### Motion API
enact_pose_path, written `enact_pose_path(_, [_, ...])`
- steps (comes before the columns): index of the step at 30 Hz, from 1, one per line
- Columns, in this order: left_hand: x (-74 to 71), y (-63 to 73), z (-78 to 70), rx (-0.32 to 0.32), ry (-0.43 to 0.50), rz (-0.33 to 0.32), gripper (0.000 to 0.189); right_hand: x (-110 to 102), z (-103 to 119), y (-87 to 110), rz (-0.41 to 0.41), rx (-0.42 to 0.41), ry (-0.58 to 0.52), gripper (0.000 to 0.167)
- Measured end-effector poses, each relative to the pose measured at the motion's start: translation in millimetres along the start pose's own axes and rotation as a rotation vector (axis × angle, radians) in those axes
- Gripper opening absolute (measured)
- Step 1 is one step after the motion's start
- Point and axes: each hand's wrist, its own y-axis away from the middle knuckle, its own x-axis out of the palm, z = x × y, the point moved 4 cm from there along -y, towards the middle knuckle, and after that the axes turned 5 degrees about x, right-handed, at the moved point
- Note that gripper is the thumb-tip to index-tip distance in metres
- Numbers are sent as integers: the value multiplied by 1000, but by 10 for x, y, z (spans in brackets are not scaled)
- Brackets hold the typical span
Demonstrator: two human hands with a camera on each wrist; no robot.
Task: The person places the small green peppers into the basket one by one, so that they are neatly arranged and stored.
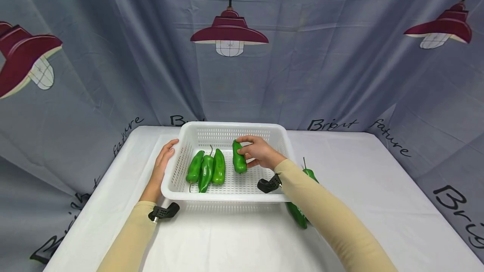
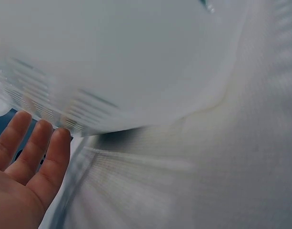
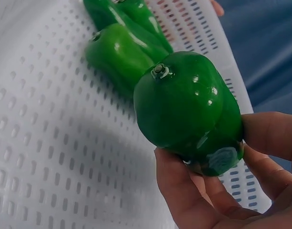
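My right hand [image 1: 261, 153] grips a glossy green pepper [image 1: 239, 158] over the inside of a white perforated plastic basket [image 1: 242, 197]. In the right wrist view the held pepper [image 3: 184, 100] shows its blunt stem end, with fingers and thumb around its far part. Three more green peppers lie side by side in the left half of the basket; the nearest to the held one is a pepper [image 1: 219, 167] without a visible long stem. Along the basket's outer left wall, my left hand [image 1: 161, 166] rests with fingers extended, fingertips right at the basket side in the left wrist view.
Green peppers lie on the white tablecloth [image 1: 227, 238] right of the basket, partly hidden by the right sleeve: one pepper [image 1: 311, 174] behind the forearm, another pepper [image 1: 297, 215] in front. A grey-blue curtain [image 1: 242, 87] with printed lamps hangs behind the table.
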Motion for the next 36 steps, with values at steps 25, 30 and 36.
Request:
enact_pose_path(25, [-14,-22,25,-23,3,9,49,165,-87,-137,-18,62,81,48])
enact_pose_path(30, [-18,-26,31,-22,25,4,48,190,-81,-150,-21,81,78,49])
enact_pose_path(36, [-22,-25,29,-23,5,3,50,208,-93,-169,-19,102,85,49])
